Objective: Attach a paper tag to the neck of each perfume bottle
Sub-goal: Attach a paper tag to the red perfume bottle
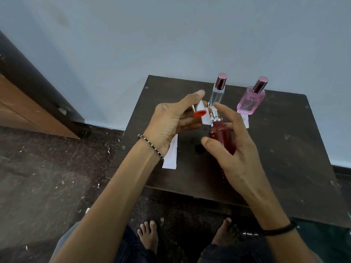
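My right hand (pixel 233 149) grips a red perfume bottle (pixel 221 136) above the dark table (pixel 284 149); its silver spray nozzle (pixel 215 114) is bare. My left hand (pixel 171 120) holds the bottle's cap (pixel 199 111), white with a red rim, together with a white paper tag (pixel 206 119) close to the bottle's neck. A clear bottle (pixel 216 95) and a pink bottle (pixel 250 100), both with metallic pink caps, stand upright at the back of the table. A white paper (pixel 245 120) lies below the pink bottle, partly hidden by my fingers.
More white paper strips (pixel 171 158) lie on the table's left part under my left wrist. A blue-grey wall rises right behind the table. A wooden cabinet (pixel 28 111) stands at the left. Paper scraps litter the dark floor, and bare feet (pixel 150 236) show below.
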`<state>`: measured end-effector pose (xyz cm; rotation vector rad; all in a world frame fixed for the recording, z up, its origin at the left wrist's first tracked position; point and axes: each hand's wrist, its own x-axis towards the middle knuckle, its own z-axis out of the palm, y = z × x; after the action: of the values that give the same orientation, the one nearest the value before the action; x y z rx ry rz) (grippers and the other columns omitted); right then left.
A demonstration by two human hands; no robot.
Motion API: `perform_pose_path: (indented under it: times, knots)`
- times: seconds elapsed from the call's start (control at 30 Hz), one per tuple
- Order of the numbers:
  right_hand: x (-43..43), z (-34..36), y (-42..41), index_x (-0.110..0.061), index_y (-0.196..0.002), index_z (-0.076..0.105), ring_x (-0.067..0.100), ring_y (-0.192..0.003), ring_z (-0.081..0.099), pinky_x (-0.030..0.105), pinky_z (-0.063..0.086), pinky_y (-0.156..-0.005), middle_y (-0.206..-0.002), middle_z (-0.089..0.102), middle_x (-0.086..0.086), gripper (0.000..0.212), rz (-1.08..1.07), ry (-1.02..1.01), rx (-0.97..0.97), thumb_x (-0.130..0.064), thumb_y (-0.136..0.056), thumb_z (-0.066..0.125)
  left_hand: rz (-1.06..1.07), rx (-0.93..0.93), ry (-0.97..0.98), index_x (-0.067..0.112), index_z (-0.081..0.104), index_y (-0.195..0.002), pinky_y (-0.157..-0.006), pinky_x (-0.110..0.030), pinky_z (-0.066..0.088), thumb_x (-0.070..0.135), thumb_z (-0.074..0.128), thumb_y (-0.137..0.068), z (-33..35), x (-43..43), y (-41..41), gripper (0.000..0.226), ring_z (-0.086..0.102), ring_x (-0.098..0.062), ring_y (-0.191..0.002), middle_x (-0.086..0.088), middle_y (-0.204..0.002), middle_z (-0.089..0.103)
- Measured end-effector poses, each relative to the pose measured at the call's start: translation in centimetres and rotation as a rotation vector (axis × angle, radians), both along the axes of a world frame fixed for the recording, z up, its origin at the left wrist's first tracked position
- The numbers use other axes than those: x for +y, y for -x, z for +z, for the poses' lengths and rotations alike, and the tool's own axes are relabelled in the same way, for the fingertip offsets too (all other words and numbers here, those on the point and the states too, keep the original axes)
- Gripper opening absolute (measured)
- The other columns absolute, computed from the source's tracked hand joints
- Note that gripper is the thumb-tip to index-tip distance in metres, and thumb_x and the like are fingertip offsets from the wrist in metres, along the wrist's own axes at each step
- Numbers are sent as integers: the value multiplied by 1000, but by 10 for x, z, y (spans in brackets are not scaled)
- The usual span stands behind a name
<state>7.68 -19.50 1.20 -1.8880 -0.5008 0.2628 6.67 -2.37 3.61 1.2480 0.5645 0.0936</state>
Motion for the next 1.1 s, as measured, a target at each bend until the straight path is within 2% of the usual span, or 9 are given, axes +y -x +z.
perform_pose_path:
  times: [0.13,0.3,0.47,0.6,0.8,0.87,0.93,1.03,1.1]
  knots:
    - [3,-7,3,-53,-142,41,3,-94,52,19,46,-81,-116,46,-8,70,-115,223,-275,-55,-78,69,-74,-36,27,-5,74,-107,-84,-37,62,30,71,-89,1,-1,2,40,77,-27,-89,-17,-102,78]
    - [6,-9,5,-49,-142,44,5,-92,49,22,47,-71,-125,45,-1,73,-197,324,-414,-66,-73,59,-137,-44,66,-3,74,-105,-85,-38,62,30,67,-92,1,-1,2,37,75,-26,-88,-17,-100,76]
    - [8,-7,7,-44,-141,47,11,-91,53,25,50,-67,-125,45,3,71,-215,366,-473,-66,-74,58,-149,-17,148,-7,70,-115,-85,-38,62,30,66,-92,2,0,2,43,76,-25,-86,-16,-98,76]
    - [9,-8,7,-45,-141,46,9,-91,49,24,49,-65,-124,45,4,69,-217,386,-483,-64,-76,60,-171,-1,166,8,78,-91,-92,-42,59,30,67,-91,0,1,2,25,75,-25,-87,-14,-96,77]
    - [10,-6,8,-45,-140,46,9,-89,52,21,45,-65,-124,46,3,69,-217,386,-461,-64,-75,58,-172,9,189,2,74,-101,-82,-36,62,31,67,-92,0,2,2,31,75,-24,-84,-12,-94,77]
    - [9,-5,8,-45,-142,42,3,-87,51,13,42,-67,-121,45,-2,73,-213,310,-407,-62,-74,63,-164,14,189,-1,73,-108,-81,-35,62,31,67,-92,1,2,2,36,75,-26,-88,-14,-99,77]
    - [7,-2,7,-41,-142,34,-1,-94,55,12,44,-74,-119,48,-9,82,-230,171,-254,-56,-72,74,-152,10,203,0,73,-107,-77,-33,63,31,65,-93,2,3,2,35,77,-25,-89,-16,-103,78]
    - [0,0,0,-36,-125,36,-1,-100,60,18,47,-81,-115,53,-16,79,-282,-87,120,-53,-65,83,-134,-6,232,-4,69,-118,-77,-33,63,32,63,-94,3,5,3,44,77,-27,-94,-20,-108,76]
    - [-4,3,-6,-31,-119,45,8,-87,66,29,55,-72,-108,64,-6,75,-261,-283,373,-49,-57,84,-125,-9,221,-3,67,-122,-82,-33,62,33,63,-94,2,7,2,46,75,-28,-101,-20,-110,76]
